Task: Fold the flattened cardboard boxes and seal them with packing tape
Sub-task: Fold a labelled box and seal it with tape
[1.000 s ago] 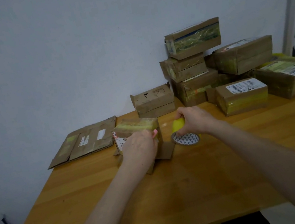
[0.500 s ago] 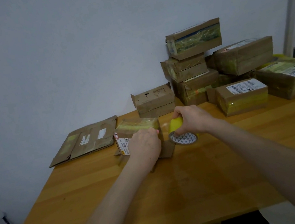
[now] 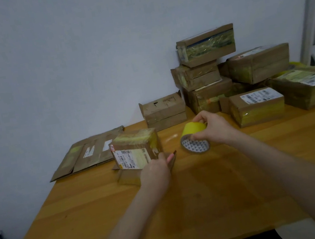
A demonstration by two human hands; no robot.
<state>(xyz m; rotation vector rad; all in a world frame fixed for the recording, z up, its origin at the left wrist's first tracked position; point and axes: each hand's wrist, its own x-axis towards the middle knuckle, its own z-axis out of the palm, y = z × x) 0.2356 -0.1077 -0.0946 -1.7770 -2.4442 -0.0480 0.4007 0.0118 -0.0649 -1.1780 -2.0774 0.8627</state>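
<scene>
Fingers, right: curled round the tape roll [image 3: 192, 129], fingers [image 3: 201, 118] over its yellow top and thumb at the patterned core. The roll is tipped with the core facing the person, lifted just off the table [image 3: 208, 204].
Right hand [image 3: 217, 129]: at 12 o'clock from the person. Probably held there so a strip can run straight over to the box.
Fingers, left: one fingertip [image 3: 170, 157] shows past the knuckles at the box's near right flap. The back of the hand hides the rest, so I cannot tell whether they pinch or only press.
Left hand [image 3: 154, 171]: at 11 o'clock, against the near lower corner. Likely steadying the box for taping.
Box in work [image 3: 135, 143]: stands on the table at 11 o'clock. Its top is already yellow-taped, the shipping label [image 3: 131, 158] faces the person, and a loose flap [image 3: 127, 177] splays out at the bottom.
Flattened boxes [image 3: 89, 153]: lie flat at 10 o'clock by the wall, within the left hand's reach, probably next in line.
Sealed stack [image 3: 211, 81]: at 1 to 2 o'clock against the wall, out of the work area.
Lone box [image 3: 163, 110]: at 12 o'clock, behind the roll, with no yellow tape visible on it.
Step, as judged: sealing one remaining side of this box.
Risk: a box this small may skid when the tape is pulled.
</scene>
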